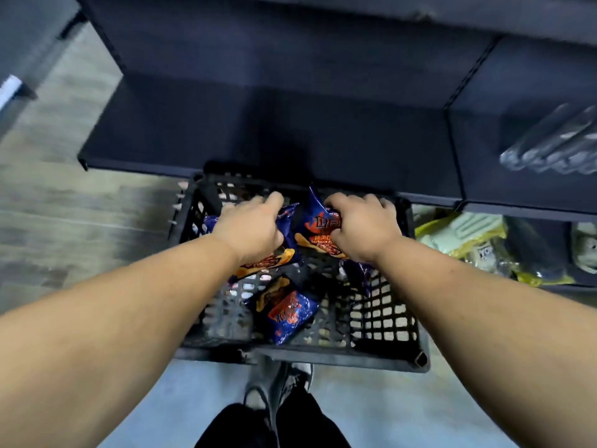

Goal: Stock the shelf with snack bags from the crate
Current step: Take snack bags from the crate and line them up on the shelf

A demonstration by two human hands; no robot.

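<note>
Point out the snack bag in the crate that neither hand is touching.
The blue snack bag lying alone near the crate's front edge. The left hand and right hand each grip a bag farther back.

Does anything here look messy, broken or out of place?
Nothing looks broken. The blue snack bags lie jumbled at odd angles in the black crate, not stacked. Both hands, left hand and right hand, are on bags. The dark shelf above holds none yet.

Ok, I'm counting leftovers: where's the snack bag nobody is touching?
In the head view, the loose snack bag lies on the crate floor near its front wall, below and between both hands.
</note>
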